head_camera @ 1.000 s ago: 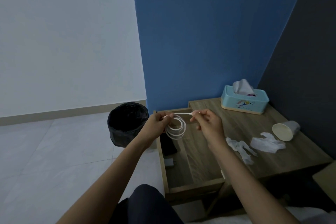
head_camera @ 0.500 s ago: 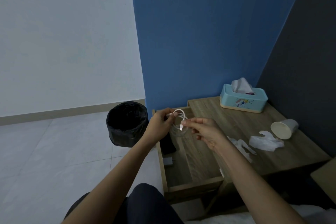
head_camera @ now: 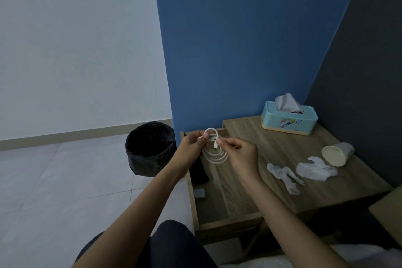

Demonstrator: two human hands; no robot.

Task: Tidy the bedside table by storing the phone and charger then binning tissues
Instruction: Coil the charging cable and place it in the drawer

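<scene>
A white charger cable hangs coiled in loops between both hands, above the open drawer of the wooden bedside table. My left hand pinches the top of the coil. My right hand holds the cable's plug end between thumb and finger. Inside the drawer lie a dark phone and a grey charger plug. Two crumpled white tissues rest on the tabletop. A black-lined bin stands on the floor to the left of the table.
A light blue tissue box sits at the table's back. A paper cup lies on its side near the dark right wall. My knee is low in front of the drawer. Pale floor tiles spread to the left.
The stretched end of the cable has been wound in: my right hand moved down and toward the coil, now holding the plug end against the loops. The view shifted slightly.
</scene>
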